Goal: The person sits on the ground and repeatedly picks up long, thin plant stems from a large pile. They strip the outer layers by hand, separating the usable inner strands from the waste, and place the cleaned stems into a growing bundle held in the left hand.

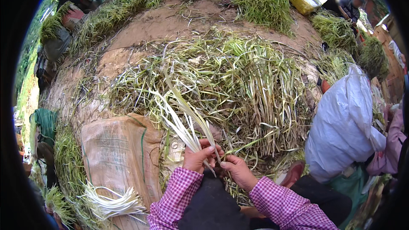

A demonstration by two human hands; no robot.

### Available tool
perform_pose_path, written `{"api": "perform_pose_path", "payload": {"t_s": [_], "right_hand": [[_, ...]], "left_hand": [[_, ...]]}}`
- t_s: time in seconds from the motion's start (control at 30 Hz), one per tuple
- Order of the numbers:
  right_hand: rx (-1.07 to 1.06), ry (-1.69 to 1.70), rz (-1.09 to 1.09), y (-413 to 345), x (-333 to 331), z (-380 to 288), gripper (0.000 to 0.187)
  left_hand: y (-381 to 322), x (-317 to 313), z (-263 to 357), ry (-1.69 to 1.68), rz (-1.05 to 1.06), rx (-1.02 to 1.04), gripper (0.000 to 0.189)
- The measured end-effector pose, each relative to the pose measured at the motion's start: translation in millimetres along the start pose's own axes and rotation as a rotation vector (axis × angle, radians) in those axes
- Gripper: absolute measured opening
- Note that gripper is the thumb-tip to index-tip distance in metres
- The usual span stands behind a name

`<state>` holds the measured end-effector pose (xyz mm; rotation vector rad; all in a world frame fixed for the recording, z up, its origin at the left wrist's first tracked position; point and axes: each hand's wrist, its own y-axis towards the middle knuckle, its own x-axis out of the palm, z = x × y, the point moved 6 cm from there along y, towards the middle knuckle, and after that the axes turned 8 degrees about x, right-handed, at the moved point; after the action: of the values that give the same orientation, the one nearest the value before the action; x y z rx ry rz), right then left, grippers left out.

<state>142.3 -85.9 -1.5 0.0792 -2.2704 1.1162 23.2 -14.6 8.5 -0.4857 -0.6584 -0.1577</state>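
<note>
My left hand (199,156) is closed around a small bundle of pale leafy stalks (180,127), whose long ends point up and to the left. Close beside it on the right, my right hand (238,169) pinches a thin green leaf (252,142) between thumb and forefinger, near the lower end of the stalks. In front of both hands lies a broad heap of green and yellowish stalks (204,76), with a row of unpeeled stalks (271,102) at its right. At the lower left, a bunch of white stalks (113,203) rests on a woven sack (121,153).
A full white plastic sack (345,127) stands at the right, beside a person in pink sleeves (388,137). Green piles (262,3) lie on the bare earth farther off, near a yellow sack (302,0). Another person (346,6) is at the upper right.
</note>
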Motion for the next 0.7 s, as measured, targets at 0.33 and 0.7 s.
{"api": "perform_pose_path", "payload": {"t_s": [0.33,0.7], "right_hand": [[-0.372,0.184,0.441,-33,-63,-15,0.007],[-0.001,-0.753,1.213,-105,-324,1,0.017]], "left_hand": [[22,-28,-16,-0.162,0.522,0.157,0.014],[30,-81,19,-0.124,0.610,0.362,0.016]]}}
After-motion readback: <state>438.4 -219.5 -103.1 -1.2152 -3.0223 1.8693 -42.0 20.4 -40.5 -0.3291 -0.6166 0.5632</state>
